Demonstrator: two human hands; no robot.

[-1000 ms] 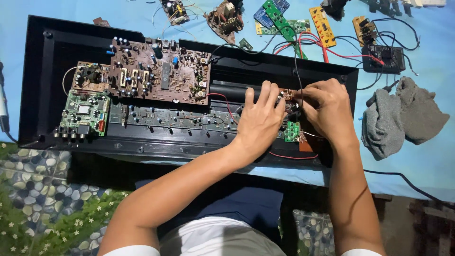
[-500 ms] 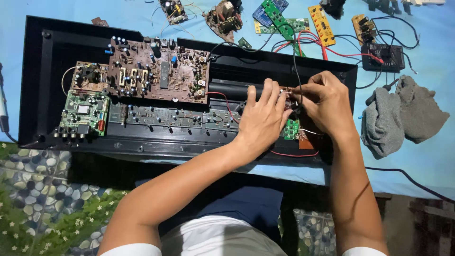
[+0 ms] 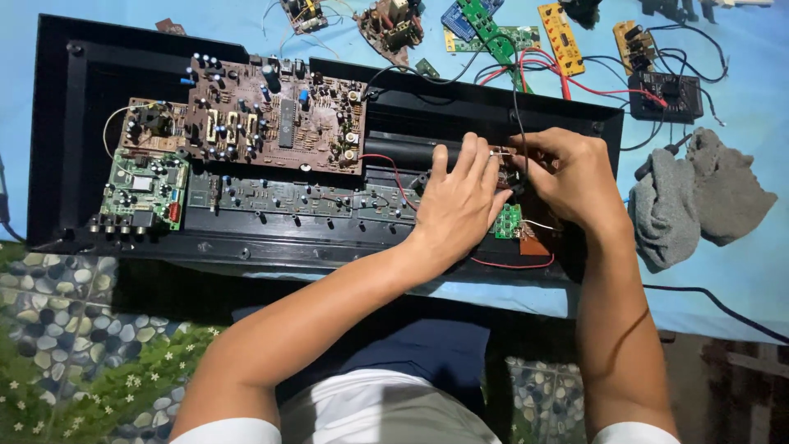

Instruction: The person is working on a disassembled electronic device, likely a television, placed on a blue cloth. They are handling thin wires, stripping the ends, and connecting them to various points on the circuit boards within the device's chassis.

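Your left hand (image 3: 460, 205) lies flat, fingers apart, on the small board (image 3: 508, 220); your right hand (image 3: 571, 177) pinches wires (image 3: 500, 153) just beside it.

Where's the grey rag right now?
In the head view the grey rag lies crumpled on the blue cloth at the right, just beyond the black housing's right end, below the small black box and beside the right hand.

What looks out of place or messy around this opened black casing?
Loose circuit boards and tangled red and black wires lie scattered on the blue cloth beyond the black casing. A crumpled grey rag sits at its right end. Both hands, left hand and right hand, work inside.
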